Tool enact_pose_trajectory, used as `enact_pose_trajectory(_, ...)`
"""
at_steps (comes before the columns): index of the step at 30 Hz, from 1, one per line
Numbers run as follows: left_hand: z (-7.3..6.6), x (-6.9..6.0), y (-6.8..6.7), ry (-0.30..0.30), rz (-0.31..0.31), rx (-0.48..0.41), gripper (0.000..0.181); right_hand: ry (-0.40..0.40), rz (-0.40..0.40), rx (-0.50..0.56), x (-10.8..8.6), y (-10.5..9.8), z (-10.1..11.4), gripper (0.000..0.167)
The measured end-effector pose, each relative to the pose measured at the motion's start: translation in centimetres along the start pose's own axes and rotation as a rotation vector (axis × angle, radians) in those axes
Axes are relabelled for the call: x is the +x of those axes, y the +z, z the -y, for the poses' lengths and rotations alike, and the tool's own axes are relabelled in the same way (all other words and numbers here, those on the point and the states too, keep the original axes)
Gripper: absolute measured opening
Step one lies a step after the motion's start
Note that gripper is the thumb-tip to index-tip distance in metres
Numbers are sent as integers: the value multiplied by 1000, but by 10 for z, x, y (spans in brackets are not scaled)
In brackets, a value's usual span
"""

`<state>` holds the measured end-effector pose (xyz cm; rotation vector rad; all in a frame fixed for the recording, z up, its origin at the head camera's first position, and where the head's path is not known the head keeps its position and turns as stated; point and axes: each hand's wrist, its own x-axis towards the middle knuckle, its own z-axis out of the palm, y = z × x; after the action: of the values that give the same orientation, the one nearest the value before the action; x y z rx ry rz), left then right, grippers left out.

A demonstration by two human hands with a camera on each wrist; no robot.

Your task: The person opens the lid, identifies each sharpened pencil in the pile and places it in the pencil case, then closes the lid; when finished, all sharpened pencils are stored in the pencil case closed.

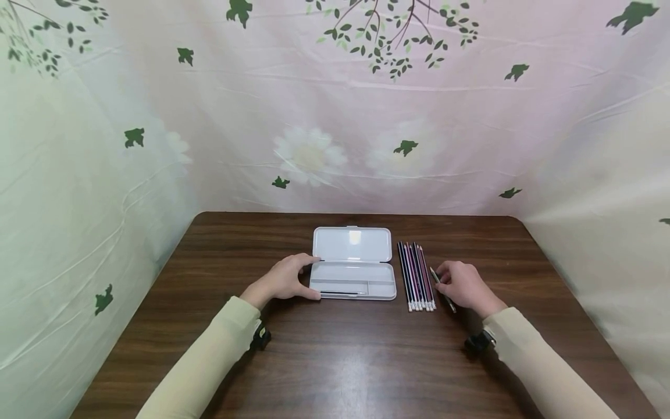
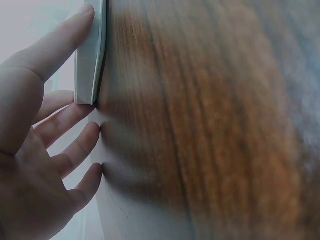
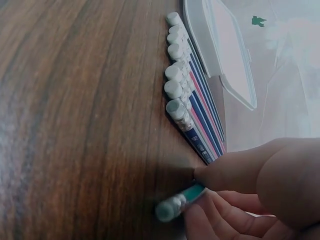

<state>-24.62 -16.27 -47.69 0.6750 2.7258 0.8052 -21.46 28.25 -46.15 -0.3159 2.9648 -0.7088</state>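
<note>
An opened white pencil case (image 1: 352, 272) lies on the table, its lid (image 1: 335, 243) tipped back. My left hand (image 1: 285, 277) holds the case's left end between the thumb on the near side and a finger toward the hinge side. One thin dark pencil (image 1: 340, 292) lies along the front compartment. My right hand (image 1: 463, 286) pinches a green pencil (image 3: 193, 192) between thumb and fingers, its eraser end pointing toward me. Just left of that hand, several dark blue and pink pencils (image 1: 416, 276) lie side by side, white erasers facing me.
The brown wooden table (image 1: 345, 361) carries all of this. Hanging cloth (image 1: 340, 105) printed with leaves and flowers stands behind it and on both sides. The row of pencils lies between the case and my right hand.
</note>
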Motion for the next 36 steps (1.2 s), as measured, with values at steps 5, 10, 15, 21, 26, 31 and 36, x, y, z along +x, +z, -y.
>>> enact_pose_trajectory(5,-1,0,0,-2,3,-2,98,20,14,-10,-2,-4,-1,23)
enact_pose_trajectory(10,-1,0,0,0,1,0,97,27,11,4,-1,-8,-2,19)
enact_pose_trajectory(15,-2,-1,-1,-15,2,-6,97,20,2,28,1,-12,0,19)
enact_pose_trajectory(21,-3,-2,-1,-8,3,-7,97,-84,-62,34,1,-14,9,18)
enact_pose_trajectory(26,-3,-1,-2,-16,5,-6,97,-219,-121,28,5,-11,20,20)
enact_pose_trajectory(31,-3,0,-2,-19,6,-7,96,-309,-149,35,10,-2,32,23)
enact_pose_trajectory(36,-3,0,-1,-18,12,-2,97,-386,-164,52,16,9,48,22)
